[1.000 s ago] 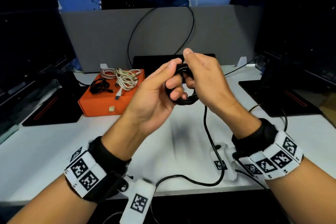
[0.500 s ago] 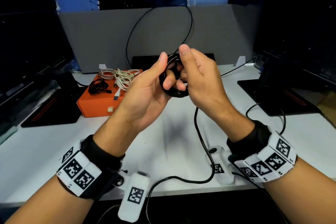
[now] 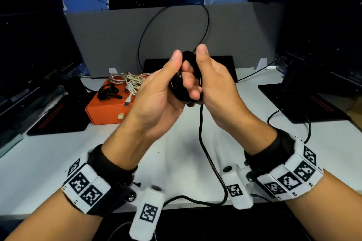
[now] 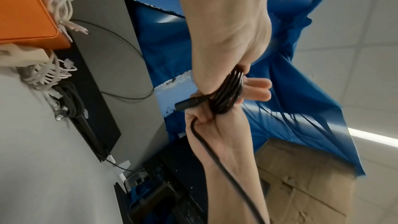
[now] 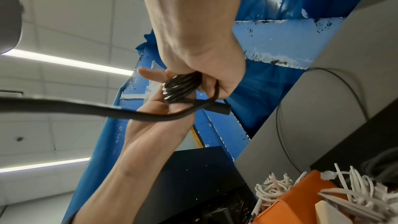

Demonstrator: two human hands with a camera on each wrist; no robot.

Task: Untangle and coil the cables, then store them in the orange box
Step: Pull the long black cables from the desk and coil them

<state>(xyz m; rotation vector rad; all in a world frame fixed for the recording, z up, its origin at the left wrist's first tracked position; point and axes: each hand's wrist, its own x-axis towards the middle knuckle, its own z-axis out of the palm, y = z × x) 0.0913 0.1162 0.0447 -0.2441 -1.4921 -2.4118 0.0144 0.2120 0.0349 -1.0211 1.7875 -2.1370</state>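
Both hands hold a coiled black cable (image 3: 177,93) in the air above the desk's middle. My left hand (image 3: 181,72) cups the coil from the left, thumb raised beside its top and fingers through the loops. My right hand (image 3: 207,72) grips it from the right with the thumb up. The coil (image 4: 228,94) shows several turns with a plug end (image 4: 189,104) sticking out. A loose tail (image 3: 201,139) hangs down to the desk's front edge. The orange box (image 3: 105,111) sits closed at the back left, with a black cable (image 3: 108,92) and white cables (image 3: 133,82) lying on its lid.
Dark monitors stand on black bases at the left (image 3: 56,121) and right (image 3: 305,100). A grey partition (image 3: 235,35) closes the back, with a thin black wire (image 3: 145,31) looped over it. A black pad (image 3: 225,62) lies at its foot.
Both hands have shifted slightly left and up with the coil. The left thumb has swung up beside the coil's top, and the hanging tail has followed.
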